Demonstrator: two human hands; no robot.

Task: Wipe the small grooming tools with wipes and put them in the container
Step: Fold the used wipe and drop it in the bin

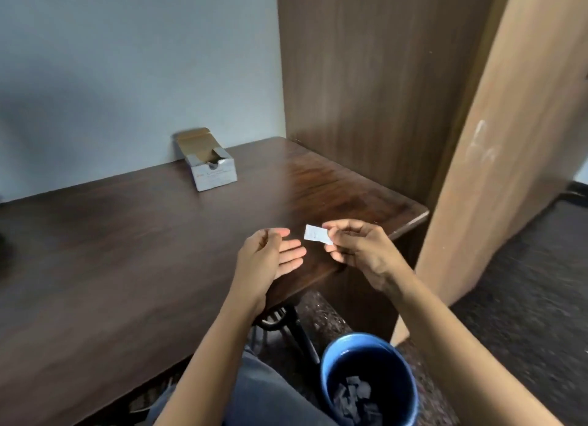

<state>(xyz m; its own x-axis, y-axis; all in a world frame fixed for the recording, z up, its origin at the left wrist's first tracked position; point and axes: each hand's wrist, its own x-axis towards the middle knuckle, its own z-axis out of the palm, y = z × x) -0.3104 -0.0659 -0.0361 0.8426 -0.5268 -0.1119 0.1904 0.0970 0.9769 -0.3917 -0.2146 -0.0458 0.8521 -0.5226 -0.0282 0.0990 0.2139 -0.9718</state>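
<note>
Two containers show in our view. The first, a small cardboard box, stands on the dark wooden tabletop above the centre of the frame, close to the pale blue wall; its lid flap is folded back and the top is open, and inside we see only a dark shape that we cannot make out. The second, a blue bucket, sits on the speckled floor at the bottom of the frame, right of centre, and holds a loose heap of small grey pieces at its bottom. Just above the middle of the frame, over the near right corner of the tabletop, the right grip pinches a small white sachet by one end between thumb and fingers, so that the sachet is held in the air above the wood, well apart from the box and higher in the picture than the bucket. The left grip is released, its palm turned toward the sachet and its fingers straight, near the sachet but not touching it. We see our grey-clad lap at the bottom centre, a black metal frame under the tabletop edge, a dark wood panel in the upper right, and a lighter brown board leaning along the right side.
</note>
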